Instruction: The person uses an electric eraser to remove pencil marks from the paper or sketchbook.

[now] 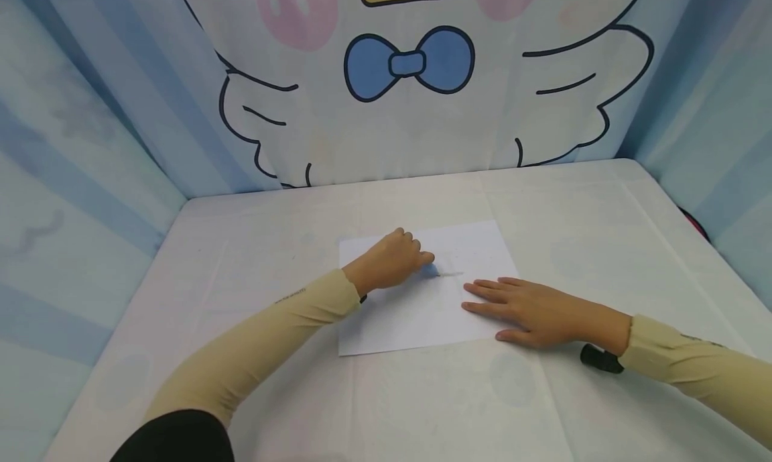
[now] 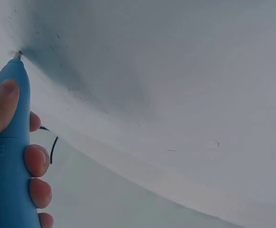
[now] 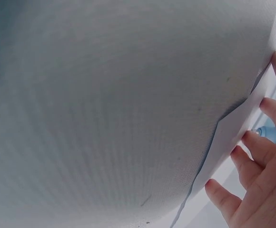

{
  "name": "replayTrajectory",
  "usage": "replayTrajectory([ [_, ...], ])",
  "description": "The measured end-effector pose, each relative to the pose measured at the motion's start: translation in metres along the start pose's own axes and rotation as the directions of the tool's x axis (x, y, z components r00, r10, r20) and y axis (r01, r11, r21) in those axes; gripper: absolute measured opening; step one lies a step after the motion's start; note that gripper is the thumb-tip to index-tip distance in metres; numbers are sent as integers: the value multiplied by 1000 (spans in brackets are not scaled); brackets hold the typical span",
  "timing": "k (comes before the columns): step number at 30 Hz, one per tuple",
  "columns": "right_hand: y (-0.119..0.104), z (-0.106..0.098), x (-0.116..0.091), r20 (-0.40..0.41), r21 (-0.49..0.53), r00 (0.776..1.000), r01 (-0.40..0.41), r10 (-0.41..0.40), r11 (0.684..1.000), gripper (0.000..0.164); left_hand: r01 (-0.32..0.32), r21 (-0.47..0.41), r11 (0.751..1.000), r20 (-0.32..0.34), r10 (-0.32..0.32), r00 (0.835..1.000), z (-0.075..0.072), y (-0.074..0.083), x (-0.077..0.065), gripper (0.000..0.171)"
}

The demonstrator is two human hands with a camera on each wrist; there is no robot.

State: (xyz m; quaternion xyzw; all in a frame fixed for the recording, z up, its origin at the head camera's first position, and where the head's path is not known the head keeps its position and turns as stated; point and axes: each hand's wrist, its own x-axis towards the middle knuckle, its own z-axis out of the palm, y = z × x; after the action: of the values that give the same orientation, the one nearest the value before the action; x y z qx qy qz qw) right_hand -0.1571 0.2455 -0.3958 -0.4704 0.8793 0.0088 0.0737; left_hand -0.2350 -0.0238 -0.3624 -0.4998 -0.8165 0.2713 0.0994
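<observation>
A white sheet of paper (image 1: 416,324) lies on the table. My left hand (image 1: 395,259) grips a thick blue electric eraser (image 2: 12,147), the thumb along one side and the fingers wrapped round the other. Its narrow metal tip (image 2: 18,55) meets the paper at a faint grey smudge (image 1: 452,274). Small dark crumbs (image 2: 76,95) are scattered about the tip in the left wrist view. On the sheet's right edge rests my right hand (image 1: 533,312), palm down, its fingers straight and spread. The right wrist view shows the paper's edge (image 3: 219,137) slightly raised near the fingertips.
A pale, patterned cloth covers the table (image 1: 271,381). Behind it hangs a curtain (image 1: 410,133) with a cartoon figure and blue bow tie, and light blue curtains (image 1: 72,247) close off the sides. A dark wrist strap (image 1: 602,359) sits below the right wrist.
</observation>
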Motion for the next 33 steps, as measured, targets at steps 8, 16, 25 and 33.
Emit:
replayTrajectory([
  [8,1,-1,0,7,3,1000,-4,4,1000,60,0,10,1000,8,0,1000,0,0,1,16],
  [16,1,0,2,4,8,1000,2,-2,1000,60,-3,5,1000,4,2,1000,1,1,2,15],
  [25,2,1,2,1,10,1000,6,-6,1000,60,-8,-7,1000,-14,8,1000,4,2,4,16],
  [33,2,2,1,-9,1,1000,12,-12,1000,59,-5,-1,1000,-11,5,1000,3,2,4,16],
])
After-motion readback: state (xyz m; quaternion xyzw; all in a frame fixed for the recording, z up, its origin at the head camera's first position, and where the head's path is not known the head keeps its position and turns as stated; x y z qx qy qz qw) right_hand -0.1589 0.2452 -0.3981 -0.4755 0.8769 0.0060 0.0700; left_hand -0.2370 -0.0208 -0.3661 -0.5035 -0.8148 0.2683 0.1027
